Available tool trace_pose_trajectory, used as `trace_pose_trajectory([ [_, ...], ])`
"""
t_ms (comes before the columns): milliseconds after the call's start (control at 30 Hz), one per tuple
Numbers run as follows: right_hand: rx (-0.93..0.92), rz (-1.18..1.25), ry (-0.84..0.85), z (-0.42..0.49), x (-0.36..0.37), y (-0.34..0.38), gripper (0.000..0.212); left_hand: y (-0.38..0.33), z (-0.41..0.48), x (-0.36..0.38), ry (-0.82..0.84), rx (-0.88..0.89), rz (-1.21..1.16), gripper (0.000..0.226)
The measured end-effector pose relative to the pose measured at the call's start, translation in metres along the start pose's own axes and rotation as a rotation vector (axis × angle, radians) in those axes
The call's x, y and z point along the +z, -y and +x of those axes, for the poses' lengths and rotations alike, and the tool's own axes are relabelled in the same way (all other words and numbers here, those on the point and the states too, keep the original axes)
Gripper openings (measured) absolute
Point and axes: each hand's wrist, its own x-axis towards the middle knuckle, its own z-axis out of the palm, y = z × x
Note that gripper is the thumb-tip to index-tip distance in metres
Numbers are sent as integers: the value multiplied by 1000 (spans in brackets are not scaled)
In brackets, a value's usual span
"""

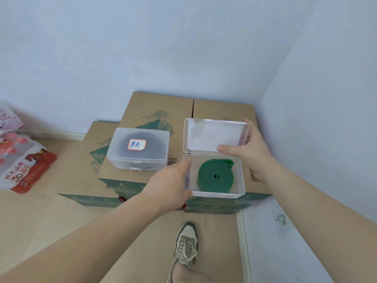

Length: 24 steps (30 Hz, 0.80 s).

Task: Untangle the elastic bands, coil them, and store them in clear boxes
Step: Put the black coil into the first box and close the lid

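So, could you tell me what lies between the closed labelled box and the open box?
In the head view, only bare carton top with a barcode, plus the left hand touching the open box.

Two grips: left grip (169, 184) and right grip (248, 152). Two clear boxes: open box (216, 194) between them, closed box (138, 162) left of the left grip. One coiled green band (212, 176). One label (137, 144). At least three cartons (155, 111). One shoe (186, 242). One bottle pack (24, 170).
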Motion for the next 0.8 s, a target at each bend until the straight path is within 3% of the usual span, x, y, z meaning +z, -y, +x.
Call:
trace_pose_trajectory([
  [133,-153,-129,-101,-24,-12,17,77,2,-10,-12,-36,-76,-102,70],
  [200,-188,-328,-81,-43,-11,20,63,4,-14,-17,-81,-114,-118,59],
  [300,-237,-725,75,-69,-1,5,66,2,-21,-24,-149,-136,-114,42],
  [433,-271,-958,227,-81,19,-25,67,-3,-30,-21,-151,-54,-96,48],
  [633,-418,-1132,218,-67,39,-35,46,-3,-31,-1,-79,92,17,45],
  [800,-497,-1190,116,-51,48,-35,55,0,-15,2,-141,208,179,36],
])
